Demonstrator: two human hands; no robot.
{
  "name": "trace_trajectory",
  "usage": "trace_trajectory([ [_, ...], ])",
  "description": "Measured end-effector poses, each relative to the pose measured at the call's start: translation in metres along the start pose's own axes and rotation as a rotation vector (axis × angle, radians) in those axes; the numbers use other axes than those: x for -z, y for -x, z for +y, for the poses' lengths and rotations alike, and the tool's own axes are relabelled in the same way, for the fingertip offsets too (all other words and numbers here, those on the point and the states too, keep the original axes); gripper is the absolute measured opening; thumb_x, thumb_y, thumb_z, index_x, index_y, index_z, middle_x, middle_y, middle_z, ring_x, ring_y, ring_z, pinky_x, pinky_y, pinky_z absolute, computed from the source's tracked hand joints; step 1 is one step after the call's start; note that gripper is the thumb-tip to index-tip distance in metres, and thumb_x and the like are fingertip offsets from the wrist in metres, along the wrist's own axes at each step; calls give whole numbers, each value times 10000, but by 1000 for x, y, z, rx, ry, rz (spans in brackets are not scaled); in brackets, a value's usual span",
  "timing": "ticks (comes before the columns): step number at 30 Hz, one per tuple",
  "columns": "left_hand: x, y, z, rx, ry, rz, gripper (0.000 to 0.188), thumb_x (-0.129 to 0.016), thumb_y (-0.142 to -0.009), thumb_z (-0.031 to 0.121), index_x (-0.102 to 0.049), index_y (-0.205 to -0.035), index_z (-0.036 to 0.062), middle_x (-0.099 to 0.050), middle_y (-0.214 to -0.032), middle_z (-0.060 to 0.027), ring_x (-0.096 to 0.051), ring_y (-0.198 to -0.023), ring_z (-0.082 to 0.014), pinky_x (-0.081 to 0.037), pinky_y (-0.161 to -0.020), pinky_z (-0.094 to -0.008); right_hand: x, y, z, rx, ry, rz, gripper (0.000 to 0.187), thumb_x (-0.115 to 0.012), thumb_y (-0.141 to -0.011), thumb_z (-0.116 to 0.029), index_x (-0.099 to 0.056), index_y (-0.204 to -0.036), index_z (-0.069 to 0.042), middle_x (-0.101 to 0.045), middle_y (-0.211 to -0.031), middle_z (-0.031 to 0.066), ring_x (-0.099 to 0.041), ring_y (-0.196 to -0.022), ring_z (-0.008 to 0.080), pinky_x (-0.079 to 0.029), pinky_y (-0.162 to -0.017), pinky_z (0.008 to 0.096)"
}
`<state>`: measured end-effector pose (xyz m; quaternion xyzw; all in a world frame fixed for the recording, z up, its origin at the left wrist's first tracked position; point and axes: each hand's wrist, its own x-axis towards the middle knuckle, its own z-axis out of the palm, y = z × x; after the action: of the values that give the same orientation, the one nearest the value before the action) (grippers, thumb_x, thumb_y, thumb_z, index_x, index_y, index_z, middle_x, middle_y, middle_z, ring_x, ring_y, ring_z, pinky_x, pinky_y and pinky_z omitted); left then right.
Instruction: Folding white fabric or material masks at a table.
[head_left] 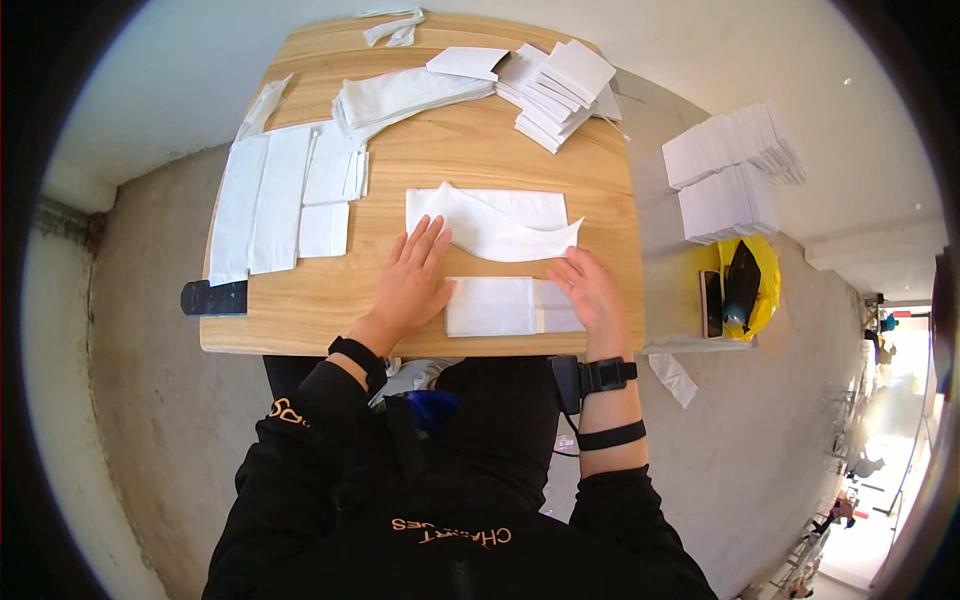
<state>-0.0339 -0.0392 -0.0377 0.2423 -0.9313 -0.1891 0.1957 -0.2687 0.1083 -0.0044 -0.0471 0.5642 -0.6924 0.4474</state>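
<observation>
We locate the white cloth (500, 230) near the middle of the wood-grain desk (400, 160), its upper layer skewed over the lower. Our left hand (405, 282) lies on its left end, grip released, fingers extended; our right hand (592, 288) meets the right corner — whether that grip pinches it, we cannot tell. We judge the cloth light, limp and easily creased: we hold it by its corners. The desk looks smooth; white cartons (565, 90) stack at its far right — around it, grey floor (165, 290) and a pale wall (850, 190).

Left hand (408, 285) touches white sheet (505, 232); right hand (593, 290) its edge.
</observation>
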Motion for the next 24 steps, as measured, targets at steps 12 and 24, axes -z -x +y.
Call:
trace_trajectory([
  [12,9,13,-19,34,150,351,257,-713,-699,60,-583,-920,76,-579,-1033,-105,-535,-1047,-324,-395,-923,-443,-56,53,12,-128,-196,-480,191,-553,-930,-109,-593,-1092,-15,-646,-1101,91,-620,-1053,209,-502,-967,399],
  [24,74,104,-6,188,-111,120,140,-665,-732,35,-589,-844,71,-583,-868,-80,-570,-848,-277,-412,-787,-398,-65,59,61,-100,176,-216,190,-626,-926,-149,-619,-1039,4,-646,-1017,77,-628,-966,161,-542,-879,322],
])
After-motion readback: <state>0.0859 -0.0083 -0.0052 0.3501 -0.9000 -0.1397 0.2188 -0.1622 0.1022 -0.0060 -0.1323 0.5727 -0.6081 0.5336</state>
